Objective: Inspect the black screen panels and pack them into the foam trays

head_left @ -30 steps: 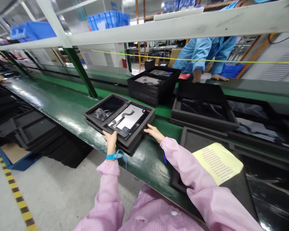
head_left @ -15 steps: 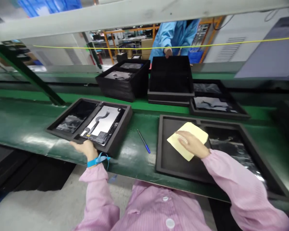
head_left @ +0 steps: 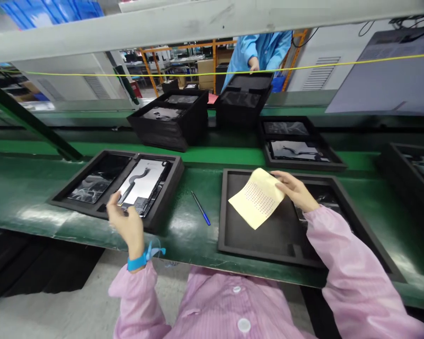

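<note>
My right hand (head_left: 298,192) pinches the right edge of a yellow sheet of paper (head_left: 256,197) with rows of small reddish marks. The sheet is lifted at an angle over the right black foam tray (head_left: 229,242), whose right compartment holds a dark glossy panel (head_left: 323,197), partly hidden by my arm. My left hand (head_left: 125,221), fingers apart and curved, hovers at the near edge of the left foam tray (head_left: 173,188). That tray holds a dark glossy panel (head_left: 101,176) and a silver-backed panel (head_left: 144,181) with a ribbon cable.
A blue pen (head_left: 200,208) lies on the green bench (head_left: 194,245) between the trays. Behind stand a stack of foam trays (head_left: 166,134), another tray (head_left: 304,165) and one at far right (head_left: 410,188). A co-worker in blue (head_left: 243,52) grips a tilted tray (head_left: 243,96). A yellow cord (head_left: 183,74) crosses above.
My right hand has gone from lying flat on the yellow sheet to lifting it by its edge. My left hand has risen from the left tray's edge. The co-worker's tray has shifted back and tilted.
</note>
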Demonstrator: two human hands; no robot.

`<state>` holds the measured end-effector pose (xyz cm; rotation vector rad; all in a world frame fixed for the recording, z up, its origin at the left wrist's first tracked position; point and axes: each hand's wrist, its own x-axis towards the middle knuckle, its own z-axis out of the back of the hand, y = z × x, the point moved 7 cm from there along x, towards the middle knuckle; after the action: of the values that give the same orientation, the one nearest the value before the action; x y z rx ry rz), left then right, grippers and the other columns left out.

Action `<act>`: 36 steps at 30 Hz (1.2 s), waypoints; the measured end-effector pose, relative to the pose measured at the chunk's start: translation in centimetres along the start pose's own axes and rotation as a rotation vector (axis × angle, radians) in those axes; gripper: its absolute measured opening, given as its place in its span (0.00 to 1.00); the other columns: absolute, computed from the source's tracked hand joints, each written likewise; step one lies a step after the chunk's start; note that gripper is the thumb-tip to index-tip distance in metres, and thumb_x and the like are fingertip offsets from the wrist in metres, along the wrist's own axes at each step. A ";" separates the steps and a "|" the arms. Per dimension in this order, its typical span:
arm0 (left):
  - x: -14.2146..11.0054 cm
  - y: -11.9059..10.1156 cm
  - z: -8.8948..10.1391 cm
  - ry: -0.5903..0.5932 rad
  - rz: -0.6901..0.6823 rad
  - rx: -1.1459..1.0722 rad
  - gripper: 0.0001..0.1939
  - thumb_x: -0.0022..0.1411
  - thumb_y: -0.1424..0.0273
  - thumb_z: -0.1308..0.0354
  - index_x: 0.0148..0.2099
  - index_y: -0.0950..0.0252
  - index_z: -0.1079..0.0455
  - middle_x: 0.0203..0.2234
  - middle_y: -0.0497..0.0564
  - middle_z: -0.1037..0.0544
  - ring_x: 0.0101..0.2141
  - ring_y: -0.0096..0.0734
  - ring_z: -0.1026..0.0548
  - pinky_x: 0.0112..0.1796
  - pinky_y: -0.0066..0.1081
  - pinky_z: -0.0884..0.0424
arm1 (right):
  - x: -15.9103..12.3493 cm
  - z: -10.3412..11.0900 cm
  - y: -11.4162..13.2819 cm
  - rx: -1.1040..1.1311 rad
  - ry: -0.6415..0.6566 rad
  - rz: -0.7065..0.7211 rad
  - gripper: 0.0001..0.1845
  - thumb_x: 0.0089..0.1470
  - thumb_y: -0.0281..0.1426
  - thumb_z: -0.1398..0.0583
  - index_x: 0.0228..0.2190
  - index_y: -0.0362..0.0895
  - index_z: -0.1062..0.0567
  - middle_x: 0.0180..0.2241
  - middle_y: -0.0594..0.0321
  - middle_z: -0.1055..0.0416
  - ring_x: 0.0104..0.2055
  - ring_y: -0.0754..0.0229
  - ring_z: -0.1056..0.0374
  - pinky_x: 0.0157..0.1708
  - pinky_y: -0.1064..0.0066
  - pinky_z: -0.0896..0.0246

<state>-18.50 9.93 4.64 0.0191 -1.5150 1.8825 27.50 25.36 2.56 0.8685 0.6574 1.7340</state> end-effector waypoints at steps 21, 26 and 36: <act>-9.3 4.1 -13.2 0.882 -0.049 0.264 0.30 0.57 0.84 0.59 0.63 0.75 0.45 0.64 0.63 0.47 0.64 0.33 0.55 0.63 0.34 0.60 | 0.0 -7.9 2.5 -0.544 0.352 0.236 0.14 0.61 0.37 0.47 0.40 0.41 0.28 0.44 0.57 0.32 0.46 0.60 0.36 0.50 0.60 0.40; -10.2 3.8 -13.0 0.973 0.003 0.362 0.33 0.51 0.86 0.56 0.60 0.70 0.40 0.64 0.64 0.49 0.64 0.40 0.56 0.62 0.41 0.55 | 1.4 0.6 -6.1 -0.735 0.194 -0.001 0.15 0.59 0.38 0.44 0.41 0.39 0.30 0.43 0.57 0.33 0.46 0.58 0.36 0.49 0.57 0.39; -12.5 -1.6 -12.6 0.900 -0.024 0.447 0.20 0.53 0.84 0.51 0.49 0.82 0.31 0.62 0.80 0.57 0.63 0.57 0.68 0.59 0.57 0.70 | 2.0 2.6 -8.4 -0.695 0.041 -0.024 0.16 0.58 0.41 0.43 0.31 0.39 0.30 0.32 0.62 0.33 0.37 0.63 0.36 0.42 0.65 0.37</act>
<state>-3.21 14.55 -3.30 -0.5281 -0.4804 1.7900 33.86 29.85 -1.90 0.3362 0.0603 1.7840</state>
